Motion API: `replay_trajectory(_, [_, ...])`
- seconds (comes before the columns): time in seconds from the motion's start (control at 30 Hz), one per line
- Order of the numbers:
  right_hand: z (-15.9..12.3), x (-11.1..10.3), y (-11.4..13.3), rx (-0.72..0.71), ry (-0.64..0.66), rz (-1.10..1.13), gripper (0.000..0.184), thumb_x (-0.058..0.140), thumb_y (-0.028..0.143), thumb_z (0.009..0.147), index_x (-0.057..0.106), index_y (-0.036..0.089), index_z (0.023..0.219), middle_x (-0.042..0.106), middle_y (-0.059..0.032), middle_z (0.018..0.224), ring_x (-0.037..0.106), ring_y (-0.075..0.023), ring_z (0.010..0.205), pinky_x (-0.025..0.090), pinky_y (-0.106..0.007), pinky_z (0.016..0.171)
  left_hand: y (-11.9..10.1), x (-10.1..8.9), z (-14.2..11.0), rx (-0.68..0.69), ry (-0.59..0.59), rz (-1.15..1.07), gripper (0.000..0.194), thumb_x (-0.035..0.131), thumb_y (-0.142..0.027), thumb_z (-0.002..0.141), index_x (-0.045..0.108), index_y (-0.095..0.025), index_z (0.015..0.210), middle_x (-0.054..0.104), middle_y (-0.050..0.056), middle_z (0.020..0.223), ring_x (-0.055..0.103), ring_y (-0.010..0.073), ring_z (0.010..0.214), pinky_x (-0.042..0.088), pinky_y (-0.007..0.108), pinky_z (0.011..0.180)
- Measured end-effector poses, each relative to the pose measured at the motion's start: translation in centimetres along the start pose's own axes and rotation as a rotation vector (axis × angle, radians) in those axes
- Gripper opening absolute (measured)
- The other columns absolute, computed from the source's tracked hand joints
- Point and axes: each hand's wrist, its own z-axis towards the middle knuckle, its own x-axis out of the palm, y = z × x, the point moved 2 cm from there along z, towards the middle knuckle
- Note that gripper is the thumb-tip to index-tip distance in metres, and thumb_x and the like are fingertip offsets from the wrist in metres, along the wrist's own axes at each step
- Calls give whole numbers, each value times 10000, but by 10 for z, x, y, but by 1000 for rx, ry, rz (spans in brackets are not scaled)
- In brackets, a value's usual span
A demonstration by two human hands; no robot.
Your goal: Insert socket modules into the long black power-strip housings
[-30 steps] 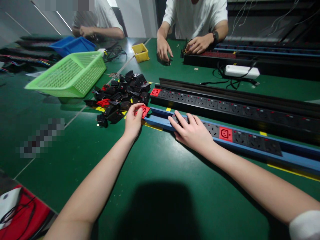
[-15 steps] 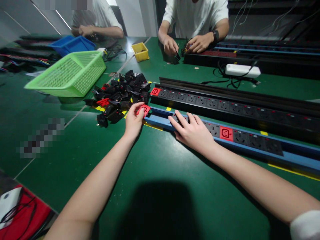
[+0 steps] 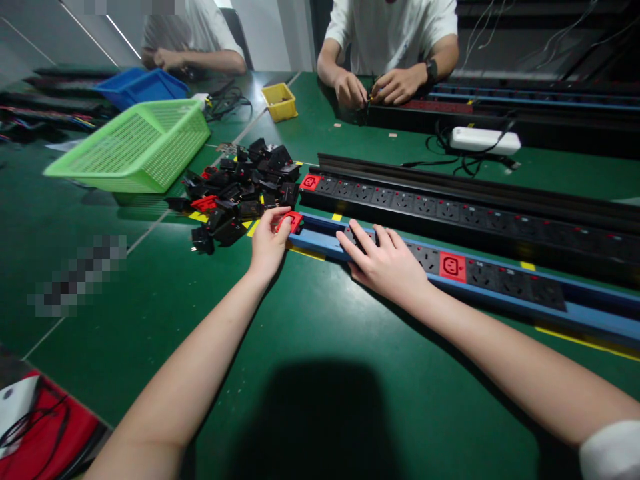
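Observation:
A blue rail point(image 3: 320, 241) lies across the table with black socket modules point(image 3: 483, 274) and a red socket module point(image 3: 453, 267) seated in its channel. At its left end, my left hand point(image 3: 270, 241) pinches another red socket module point(image 3: 291, 222) between thumb and fingers. My right hand point(image 3: 387, 263) grips the rail farther right, fingers over the black sockets and thumb along the near side. Its palm hides some of those modules. Between my hands a stretch of the channel is bare.
Behind the rail lies a black socket strip point(image 3: 425, 207). Loose black and red modules point(image 3: 240, 190) are heaped left of it, near a green basket point(image 3: 135, 147), a blue bin point(image 3: 143, 88) and a yellow bin point(image 3: 280, 103). Opposite, a co-worker's hands point(image 3: 373, 90) handle small parts near a white power strip point(image 3: 485, 141).
The red module in my left hand has shifted slightly and tilts differently at the rail end. My right hand stays put. The co-worker's hands have come closer together.

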Motion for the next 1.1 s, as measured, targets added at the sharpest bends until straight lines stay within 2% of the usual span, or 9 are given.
replay_trajectory(0.2, [0,0,0,5,4,-3,568,473,309,994,407,189,1545,446,-178,1569,569,-416,1219,461,-552,987,-3,0,0,-69,-49,-123,300,743,-365,784,671,-185,1012,715,27,891,658,142,776,503,259,713])
replay_trajectory(0.33, [0,-1,0,5,9,10,568,470,311,996,402,192,1547,441,-177,1573,565,-410,1226,453,-554,1001,-13,3,-5,-44,35,-109,299,747,-406,796,660,-192,985,722,28,892,675,163,798,508,279,720])
replay_trajectory(0.4, [0,-1,0,7,11,20,575,475,312,995,395,195,1552,437,-178,1576,561,-407,1233,449,-556,1006,-20,4,-10,26,83,25,289,708,-430,841,676,-206,1020,734,34,930,674,184,844,501,306,748])
replay_trajectory(0.57, [1,-1,0,20,18,42,611,483,303,984,368,155,1565,428,-183,1581,551,-406,1240,443,-557,1014,-39,5,-23,332,147,466,272,568,-416,957,726,-237,1088,745,49,1070,621,242,1030,408,406,915])
replay_trajectory(0.67, [0,0,0,27,14,53,639,459,300,984,332,98,1577,419,-175,1589,541,-413,1244,442,-552,1019,-45,10,-32,469,250,581,341,545,-425,974,687,-255,1233,728,63,1153,601,262,1093,342,433,943])
replay_trajectory(0.77, [0,1,0,36,5,74,666,445,292,980,295,67,1588,403,-164,1600,524,-418,1266,439,-550,1028,-47,15,-40,573,315,672,488,590,-484,942,600,-253,1372,715,91,1179,580,298,1136,294,454,954])
replay_trajectory(0.9, [-1,3,0,44,3,105,700,451,284,965,263,40,1594,381,-172,1608,502,-429,1295,431,-567,1034,-46,18,-43,617,360,722,621,615,-522,918,509,-227,1455,681,139,1231,573,312,1158,289,442,950])
replay_trajectory(1.1, [-1,3,0,46,1,106,691,435,292,967,278,31,1587,383,-174,1606,505,-433,1290,429,-575,1038,-45,17,-42,638,415,738,484,579,-442,959,536,-334,1429,654,115,1262,595,260,1076,277,433,933])
